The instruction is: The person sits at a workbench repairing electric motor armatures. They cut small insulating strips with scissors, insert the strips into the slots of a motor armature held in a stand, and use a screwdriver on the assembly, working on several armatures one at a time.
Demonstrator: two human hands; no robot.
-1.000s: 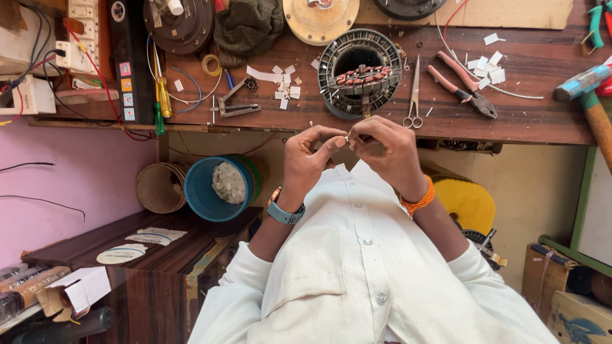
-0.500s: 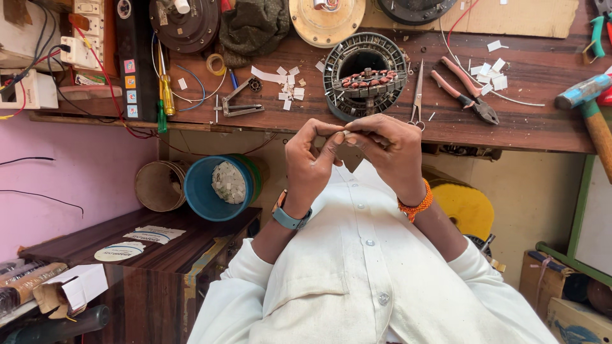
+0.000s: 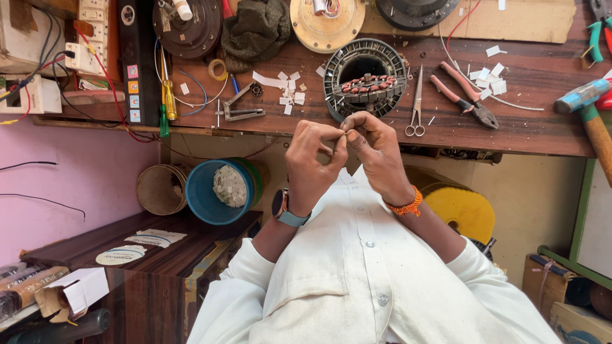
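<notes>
Nearest is the white buttoned shirt (image 3: pixel 357 280) of the person at work, both sleeves reaching up to the hands. The left hand (image 3: pixel 313 162) wears a blue-strapped watch (image 3: pixel 284 209) at the wrist; the right hand (image 3: pixel 377 153) has an orange thread band (image 3: pixel 406 207) around its wrist. Both hands are curled nearly closed, thumbs and forefingers pinched together and meeting tip to tip. Between those fingertips sits a thin bit of wire (image 3: pixel 345 134), barely showing, held in the air just in front of the bench edge; which hand grips it more firmly I cannot tell.

To the left stands a dark wooden cabinet (image 3: pixel 159 255), and under the bench a blue bucket (image 3: pixel 213 191) with pale scraps inside, beside a brown pot (image 3: pixel 159 189). A yellow disc (image 3: pixel 463 210) lies to the right.

Beyond the hands runs the wooden bench (image 3: pixel 529 121). Just past the fingertips sits a round motor core (image 3: pixel 364 76) with copper coils in its slots. Beside it lie scissors (image 3: pixel 416 105), then red-handled pliers (image 3: pixel 462 95). Small white paper scraps (image 3: pixel 288 89) are scattered to the left of the core, near a metal clamp (image 3: pixel 241 108) and a yellow screwdriver (image 3: pixel 167 95). A hammer (image 3: pixel 590 114) rests at the far right.
</notes>
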